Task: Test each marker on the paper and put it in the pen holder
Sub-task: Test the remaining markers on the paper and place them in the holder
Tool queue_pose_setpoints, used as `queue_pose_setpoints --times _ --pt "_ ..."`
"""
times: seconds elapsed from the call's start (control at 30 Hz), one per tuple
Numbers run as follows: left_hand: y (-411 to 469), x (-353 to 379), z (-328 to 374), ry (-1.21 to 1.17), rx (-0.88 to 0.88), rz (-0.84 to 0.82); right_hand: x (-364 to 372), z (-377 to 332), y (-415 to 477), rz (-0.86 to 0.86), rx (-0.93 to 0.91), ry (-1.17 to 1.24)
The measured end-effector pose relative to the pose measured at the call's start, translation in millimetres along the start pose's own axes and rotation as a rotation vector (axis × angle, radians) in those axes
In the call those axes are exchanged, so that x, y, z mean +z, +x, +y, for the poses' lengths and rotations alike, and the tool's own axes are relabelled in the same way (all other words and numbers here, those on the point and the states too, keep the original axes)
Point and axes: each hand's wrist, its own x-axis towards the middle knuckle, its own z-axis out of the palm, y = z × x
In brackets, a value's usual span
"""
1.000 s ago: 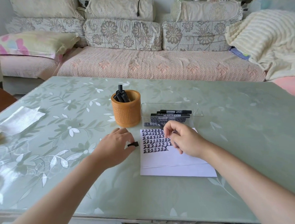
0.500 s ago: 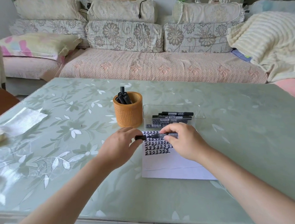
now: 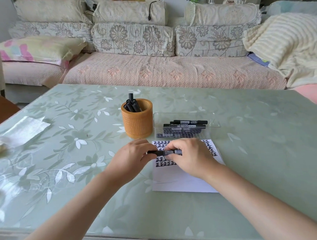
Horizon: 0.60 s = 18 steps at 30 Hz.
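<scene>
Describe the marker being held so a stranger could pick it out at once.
On the green floral table, find the white paper with black marks, near the orange pen holder. Over it, the left hand and right hand grip one black marker, held level. The other markers lie in the clear tray or stand in the holder.

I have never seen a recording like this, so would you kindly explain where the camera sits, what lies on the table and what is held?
There is no machine: these are a person's two bare hands, filmed by one camera worn on the head, looking forward and down. The left hand and right hand both grip one black marker, level, over the paper, which bears rows of test marks. On the table behind stand a pen holder with markers and a clear tray with more.
</scene>
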Motion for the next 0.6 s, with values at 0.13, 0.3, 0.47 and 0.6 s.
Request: queue_pose_setpoints --times 0.13,0.3,0.47,0.6 --pt "1 -1 -1 0.002 0.011 0.020 3 -3 1 -0.066 -0.020 0.003" --pt "2 -5 -6 0.015 0.014 0.020 6 -6 5 -0.157 -0.058 -0.066" --pt "9 -5 -10 0.039 -0.039 0.033 15 -11 14 -0.112 -0.136 -0.132" --pt "8 1 -17 0.035 -0.120 0.003 10 -8 26 -0.074 -0.080 -0.105"
